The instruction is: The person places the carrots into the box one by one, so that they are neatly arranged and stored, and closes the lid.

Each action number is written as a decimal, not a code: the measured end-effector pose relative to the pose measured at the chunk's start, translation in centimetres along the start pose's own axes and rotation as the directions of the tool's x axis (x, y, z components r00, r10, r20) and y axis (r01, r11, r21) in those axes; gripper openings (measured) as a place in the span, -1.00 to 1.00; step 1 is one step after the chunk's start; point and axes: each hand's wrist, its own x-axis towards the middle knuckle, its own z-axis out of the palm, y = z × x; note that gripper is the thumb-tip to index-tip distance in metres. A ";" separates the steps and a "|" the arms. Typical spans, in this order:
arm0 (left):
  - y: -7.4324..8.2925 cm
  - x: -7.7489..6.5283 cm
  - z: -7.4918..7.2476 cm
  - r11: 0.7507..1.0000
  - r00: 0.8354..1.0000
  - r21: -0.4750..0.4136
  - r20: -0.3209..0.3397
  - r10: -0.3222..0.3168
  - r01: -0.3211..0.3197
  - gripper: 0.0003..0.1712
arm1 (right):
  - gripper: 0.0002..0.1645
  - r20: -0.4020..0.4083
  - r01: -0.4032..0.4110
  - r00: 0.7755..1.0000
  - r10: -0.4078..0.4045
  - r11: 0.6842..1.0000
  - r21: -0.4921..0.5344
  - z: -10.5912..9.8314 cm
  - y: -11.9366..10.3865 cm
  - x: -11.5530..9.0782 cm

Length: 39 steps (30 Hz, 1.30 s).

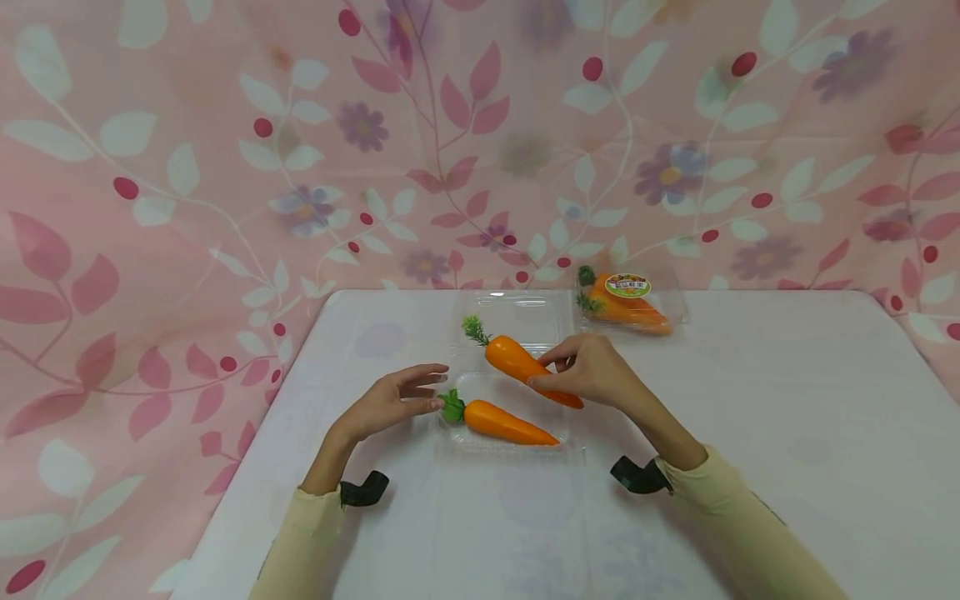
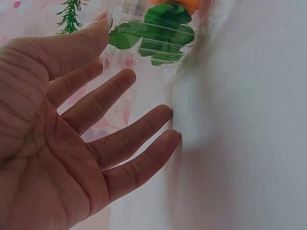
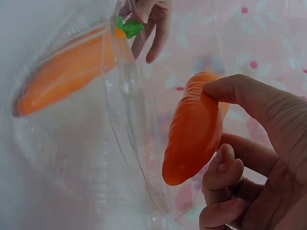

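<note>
A clear plastic clamshell box [image 1: 558,421] lies opened on the table, its lid [image 1: 536,308] folded back toward the wall. One orange toy carrot [image 1: 506,422] with broad green leaves rests inside the box. My right hand [image 1: 592,371] pinches a second carrot [image 1: 516,358], with feathery green leaves, near its tapered end, thumb on one side and fingers on the other. That carrot is tilted above the box. My left hand [image 1: 390,402] is spread with extended fingers at the box's left edge, its thumb beside the leaves [image 2: 165,33] of the carrot inside.
Behind and to the right, a closed clear box [image 1: 675,296] with a label holds more orange carrots. A pink floral cloth [image 1: 187,233] hangs behind the white-covered table [image 1: 787,400]. Black wrist mounts [image 1: 365,489] stick out from both sleeves.
</note>
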 end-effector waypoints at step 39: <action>-0.5 0.2 -0.2 1.000 1.000 0.007 -0.005 0.029 -0.028 -0.32 | -0.72 0.097 -0.017 0.994 0.052 0.941 -0.338 5.2 -1.2 0.7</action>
